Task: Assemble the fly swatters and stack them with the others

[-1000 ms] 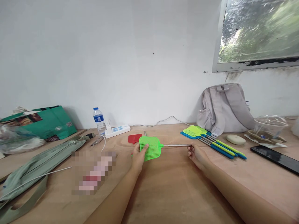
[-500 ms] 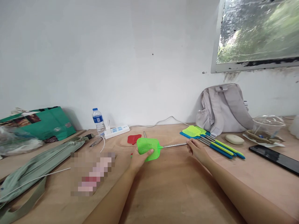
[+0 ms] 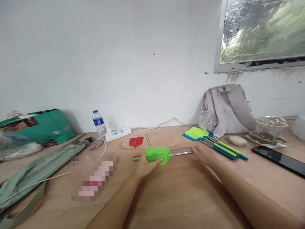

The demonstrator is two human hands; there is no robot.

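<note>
A bright green fly swatter head (image 3: 156,155) of perforated plastic is gripped in my left hand (image 3: 145,167), thumb on top and the other fingers hidden beneath. From its neck a thin metal rod (image 3: 181,154) runs right into my right hand (image 3: 201,153), whose fingers are closed on the far end. Just beyond the green head lies a red swatter head (image 3: 136,141) on the table, with another metal rod (image 3: 148,140) beside it. Red and green handle ends (image 3: 136,158) stick out left of my left hand.
Several blue and yellow-green fly swatters (image 3: 218,147) are stacked at right, before a grey backpack (image 3: 226,109). Farther right are a white oval case (image 3: 237,140), a phone (image 3: 278,161) and a plastic cup (image 3: 271,125). A water bottle (image 3: 98,123), power strip (image 3: 118,134) and green-grey bag (image 3: 45,170) lie left.
Both hands have lowered the green swatter toward the table, its head shifting slightly right. The red and green handle ends left of my left hand show more now.
</note>
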